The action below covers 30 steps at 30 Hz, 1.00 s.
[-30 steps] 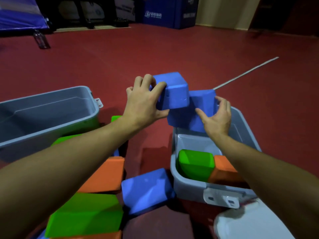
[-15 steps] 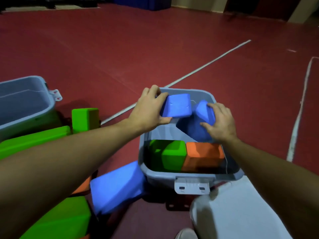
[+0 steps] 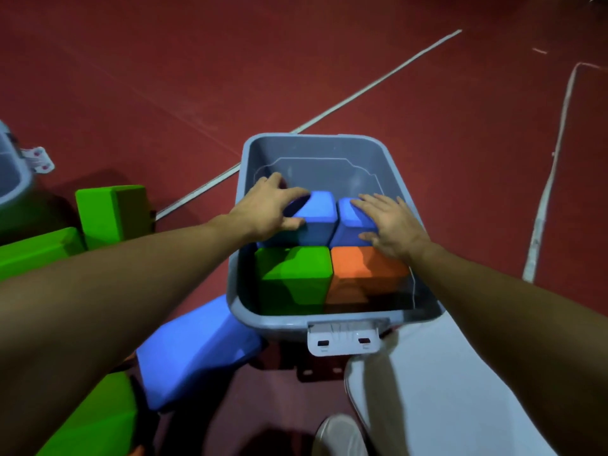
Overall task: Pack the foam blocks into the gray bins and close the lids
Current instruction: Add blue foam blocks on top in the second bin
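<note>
Both blue blocks have dropped into the gray bin (image 3: 408, 205); left hand (image 3: 266, 209) grasping the left blue block (image 3: 317, 218), right hand (image 3: 390, 222) fingers released, flat atop the right blue block (image 3: 348, 230)

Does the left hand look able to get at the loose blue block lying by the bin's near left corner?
Probably yes: the blue block lies uncovered on the floor beneath the left forearm, but the left hand first has to let go of the block in the gray bin.

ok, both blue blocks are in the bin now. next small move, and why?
Probably let go and reach for the loose blue block on the floor. The left hand grips one blue block, the right hand lies flat on the other; both sit behind the green block and orange block in the gray bin.
</note>
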Available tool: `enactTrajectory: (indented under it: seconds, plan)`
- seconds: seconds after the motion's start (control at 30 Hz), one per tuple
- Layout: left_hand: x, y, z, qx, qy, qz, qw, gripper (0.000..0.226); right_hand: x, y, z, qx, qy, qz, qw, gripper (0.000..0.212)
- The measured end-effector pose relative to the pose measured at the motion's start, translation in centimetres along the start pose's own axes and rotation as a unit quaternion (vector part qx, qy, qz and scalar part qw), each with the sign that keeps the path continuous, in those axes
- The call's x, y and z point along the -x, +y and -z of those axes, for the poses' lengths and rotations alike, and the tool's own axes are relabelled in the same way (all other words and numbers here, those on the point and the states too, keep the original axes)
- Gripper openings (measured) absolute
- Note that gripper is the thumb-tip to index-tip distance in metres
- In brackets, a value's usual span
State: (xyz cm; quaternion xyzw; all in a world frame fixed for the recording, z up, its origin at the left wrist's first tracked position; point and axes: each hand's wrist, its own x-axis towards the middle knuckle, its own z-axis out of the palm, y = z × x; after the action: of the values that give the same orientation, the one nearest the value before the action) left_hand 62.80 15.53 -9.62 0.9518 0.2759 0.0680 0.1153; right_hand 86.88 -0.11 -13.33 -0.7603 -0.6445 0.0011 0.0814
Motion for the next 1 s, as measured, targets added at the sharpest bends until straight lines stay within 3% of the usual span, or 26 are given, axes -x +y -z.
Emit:
enactTrajectory:
  seconds: [0.17,0.4,0.5,0.77,1.0]
  plan:
    - [0.0,-0.7,-2.0,0.011,-0.027,-0.007,1.000,0.062,-0.4,-0.1,-1.4,-0.007,-0.013,0.030,0.999,0.077]
    - [0.8,-0.9,-5.6,0.025,-0.108,0.014,0.994,0.053,0.0,0.4,-2.6,-0.057,-0.101,0.005,0.993,0.061]
    - [1.2,-0.8,-6.6,0.012,-0.132,0.051,0.990,0.047,-0.1,-0.1,-3.2,-0.057,-0.144,0.002,0.988,0.064]
    - [2.1,0.2,-5.3,-0.028,-0.170,0.034,0.984,0.081,-0.4,-0.9,-2.7,-0.026,-0.182,-0.034,0.982,0.062]
    - [1.6,0.4,-6.4,-0.070,-0.196,0.035,0.977,0.082,-0.4,-1.1,-2.0,-0.019,-0.202,-0.068,0.977,0.065]
